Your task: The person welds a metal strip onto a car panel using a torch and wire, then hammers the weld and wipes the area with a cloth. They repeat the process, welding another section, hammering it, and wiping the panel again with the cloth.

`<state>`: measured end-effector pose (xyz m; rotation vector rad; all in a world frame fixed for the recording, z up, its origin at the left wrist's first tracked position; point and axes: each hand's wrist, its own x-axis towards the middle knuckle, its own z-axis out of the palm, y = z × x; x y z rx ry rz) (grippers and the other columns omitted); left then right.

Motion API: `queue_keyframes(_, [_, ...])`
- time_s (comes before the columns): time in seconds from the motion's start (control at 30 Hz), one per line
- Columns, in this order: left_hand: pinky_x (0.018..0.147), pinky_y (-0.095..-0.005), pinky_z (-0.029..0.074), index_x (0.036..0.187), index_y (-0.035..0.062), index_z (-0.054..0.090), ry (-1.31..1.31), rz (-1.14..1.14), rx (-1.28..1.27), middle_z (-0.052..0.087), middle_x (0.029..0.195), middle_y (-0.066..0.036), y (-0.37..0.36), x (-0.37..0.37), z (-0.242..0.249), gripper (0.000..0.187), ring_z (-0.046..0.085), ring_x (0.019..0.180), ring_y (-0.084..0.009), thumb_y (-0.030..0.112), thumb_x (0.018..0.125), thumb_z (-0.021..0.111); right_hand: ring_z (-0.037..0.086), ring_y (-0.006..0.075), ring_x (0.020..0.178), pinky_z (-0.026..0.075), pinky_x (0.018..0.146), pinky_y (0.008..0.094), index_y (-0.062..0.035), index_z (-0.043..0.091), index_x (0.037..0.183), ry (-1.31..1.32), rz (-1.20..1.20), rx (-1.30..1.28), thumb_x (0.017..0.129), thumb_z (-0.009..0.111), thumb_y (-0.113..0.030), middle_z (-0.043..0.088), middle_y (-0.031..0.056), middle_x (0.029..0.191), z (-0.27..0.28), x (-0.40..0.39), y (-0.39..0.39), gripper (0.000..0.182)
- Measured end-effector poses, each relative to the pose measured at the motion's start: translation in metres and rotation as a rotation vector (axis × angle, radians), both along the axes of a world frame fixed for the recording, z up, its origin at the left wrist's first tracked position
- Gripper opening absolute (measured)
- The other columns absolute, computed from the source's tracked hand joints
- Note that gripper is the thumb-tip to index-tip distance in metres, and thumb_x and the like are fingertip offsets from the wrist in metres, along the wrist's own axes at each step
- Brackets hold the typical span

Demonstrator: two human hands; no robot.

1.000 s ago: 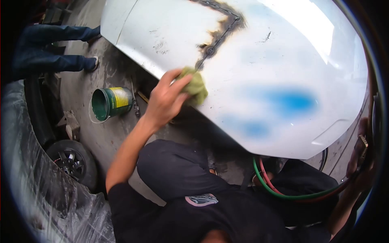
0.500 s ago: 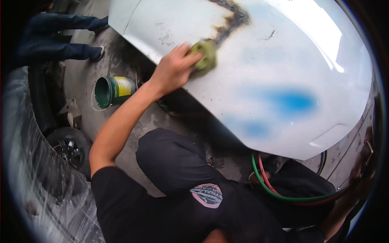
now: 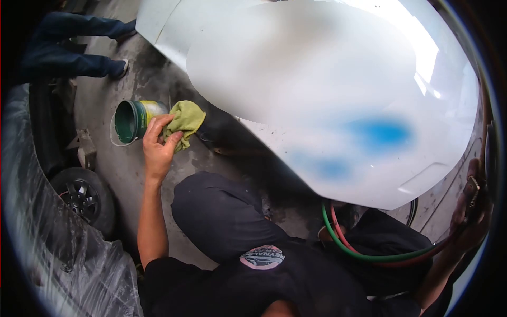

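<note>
My left hand [image 3: 158, 145] grips a yellow-green cloth [image 3: 185, 120] just off the lower left edge of a white car panel [image 3: 380, 79], next to a green bucket [image 3: 132, 121] lying on its side. A pale haze over the panel's upper middle hides its burnt seam. Blue smudges [image 3: 377, 132] mark the panel's lower part. At the far right edge my right hand [image 3: 471, 216] is closed around a brass torch handle [image 3: 471, 189]. A green and a red hose [image 3: 369, 254] run from it under the panel.
Another person's legs in jeans [image 3: 68, 50] stand at the top left. A car wheel [image 3: 84, 198] and plastic-wrapped bodywork [image 3: 47, 253] fill the left side. My dark-trousered knee [image 3: 222, 211] is bent below the panel on a stained concrete floor [image 3: 121, 174].
My left hand has pulled the cloth off the panel's burnt seam, down and left to beside the bucket. A pale haze now covers the seam. The right hand has stayed put.
</note>
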<state>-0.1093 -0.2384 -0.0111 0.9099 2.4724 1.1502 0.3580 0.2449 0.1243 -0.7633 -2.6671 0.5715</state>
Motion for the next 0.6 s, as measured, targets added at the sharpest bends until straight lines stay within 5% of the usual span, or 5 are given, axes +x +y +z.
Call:
queue_keyframes(0.03, [0.095,-0.029,0.053,0.126,-0.0026,0.066,-0.013,-0.019,0.02,0.06,0.126,-0.01,0.002,0.001,-0.002,0.038,0.062,0.114,-0.0189,-0.006,0.089,0.073,0.075,0.0157,0.102,0.055,0.056,0.0212,0.0074,0.058,0.14,-0.084,-0.055,0.331,0.112,0.041,-0.026,0.058,0.0223,0.148,0.004,-0.01,-0.005,0.047])
queue_keyframes(0.13, [0.095,-0.0298,0.055,0.126,-0.003,0.065,-0.038,0.003,0.093,0.059,0.126,-0.011,0.006,0.003,-0.006,0.039,0.062,0.114,-0.0197,-0.007,0.088,0.074,0.074,0.0226,0.11,0.061,0.081,0.0288,0.0093,0.063,0.133,0.451,0.197,-1.495,0.112,0.044,-0.027,0.064,0.0235,0.14,0.033,-0.051,-0.029,0.046])
queue_keyframes(0.27, [0.094,-0.0296,0.056,0.126,-0.0021,0.066,0.015,-0.013,0.1,0.059,0.127,-0.011,0.009,0.007,-0.008,0.039,0.063,0.113,-0.0196,-0.006,0.089,0.074,0.068,0.0294,0.124,0.055,0.103,0.0386,-0.0015,0.064,0.14,-0.234,-0.233,0.172,0.112,0.043,-0.03,0.067,0.0177,0.138,0.012,-0.002,-0.012,0.045])
queue_keyframes(0.33, [0.092,-0.0297,0.057,0.126,-0.0004,0.067,-0.035,-0.001,0.064,0.06,0.126,-0.011,0.012,0.013,-0.008,0.038,0.064,0.112,-0.0199,-0.004,0.089,0.074,0.066,0.0304,0.127,0.054,0.105,0.04,-0.0065,0.065,0.141,-0.465,-0.182,0.536,0.112,0.043,-0.031,0.068,0.015,0.138,0.013,-0.007,-0.014,0.044])
queue_keyframes(0.6, [0.07,-0.024,0.047,0.124,0.0055,0.072,0.046,-0.011,0.022,0.064,0.125,-0.01,0.024,0.019,-0.012,0.042,0.062,0.094,-0.014,0.001,0.083,0.08,0.058,0.0284,0.137,0.049,0.112,0.0386,-0.0157,0.056,0.151,-0.411,-0.29,0.265,0.112,0.044,-0.034,0.06,0.0079,0.15,0.006,0.032,0.008,0.045])
